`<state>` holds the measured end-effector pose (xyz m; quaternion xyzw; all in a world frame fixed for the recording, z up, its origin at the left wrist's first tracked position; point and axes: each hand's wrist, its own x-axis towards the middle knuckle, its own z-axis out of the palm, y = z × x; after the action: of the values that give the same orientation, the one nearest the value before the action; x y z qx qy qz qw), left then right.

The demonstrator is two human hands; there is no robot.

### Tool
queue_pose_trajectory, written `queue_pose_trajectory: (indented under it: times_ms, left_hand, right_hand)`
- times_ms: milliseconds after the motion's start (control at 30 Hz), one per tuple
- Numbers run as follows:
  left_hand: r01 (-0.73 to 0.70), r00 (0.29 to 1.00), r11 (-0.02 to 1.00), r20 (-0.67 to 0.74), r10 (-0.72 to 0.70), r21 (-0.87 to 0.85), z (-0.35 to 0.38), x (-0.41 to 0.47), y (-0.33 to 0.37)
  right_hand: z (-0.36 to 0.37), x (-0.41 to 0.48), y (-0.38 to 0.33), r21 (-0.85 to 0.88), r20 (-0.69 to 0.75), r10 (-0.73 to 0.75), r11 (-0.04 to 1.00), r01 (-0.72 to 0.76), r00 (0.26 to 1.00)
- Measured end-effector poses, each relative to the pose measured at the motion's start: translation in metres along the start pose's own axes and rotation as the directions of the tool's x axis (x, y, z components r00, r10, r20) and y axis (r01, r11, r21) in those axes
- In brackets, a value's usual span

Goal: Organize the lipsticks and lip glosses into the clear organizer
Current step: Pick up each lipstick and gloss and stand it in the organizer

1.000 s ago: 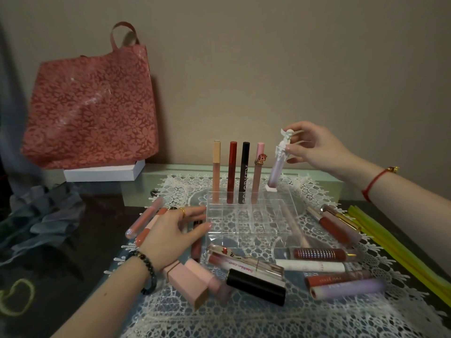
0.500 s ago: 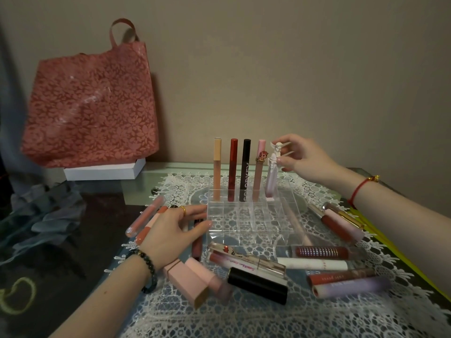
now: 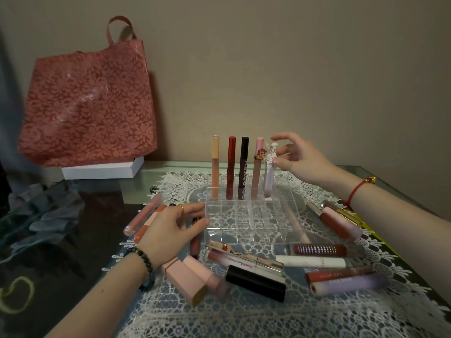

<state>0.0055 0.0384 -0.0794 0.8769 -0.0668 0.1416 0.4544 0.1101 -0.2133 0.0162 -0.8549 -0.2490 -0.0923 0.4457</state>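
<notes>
Clear acrylic organizer (image 3: 244, 225) on white lace cloth (image 3: 244, 320), pale lilac figurine-capped gloss (image 3: 268, 181) upright in its back row, right hand (image 3: 302, 159) with fingers spread beside it, left hand (image 3: 168, 230) with straight fingers touching organizer's left wall

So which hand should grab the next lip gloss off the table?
Probably right. The right hand is free beside the lilac gloss standing in the clear organizer; the left hand braces its side.
</notes>
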Motion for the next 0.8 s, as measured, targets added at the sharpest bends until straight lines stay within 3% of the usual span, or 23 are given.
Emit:
queue_pose_trajectory:
  times_ms: [200, 533, 800]
  left_hand:
    - [-0.009, 1.000, 0.999, -0.021, 0.010, 0.045, 0.000, -0.001, -0.001]
    - [-0.003, 0.999, 0.994, -0.043, 0.007, 0.105, -0.001, -0.004, 0.005]
    - [-0.037, 0.993, 0.989, -0.106, 0.053, 0.145, -0.003, -0.010, 0.012]
  right_hand:
    - [-0.010, -0.005, -0.005, 0.016, -0.001, 0.011, 1.000, -0.011, 1.000]
    - [-0.032, -0.032, -0.032, 0.026, -0.200, -0.102, 0.994, 0.109, 0.974]
    - [-0.024, -0.086, -0.064, 0.055, -0.108, -0.183, 0.980, 0.190, 0.977]
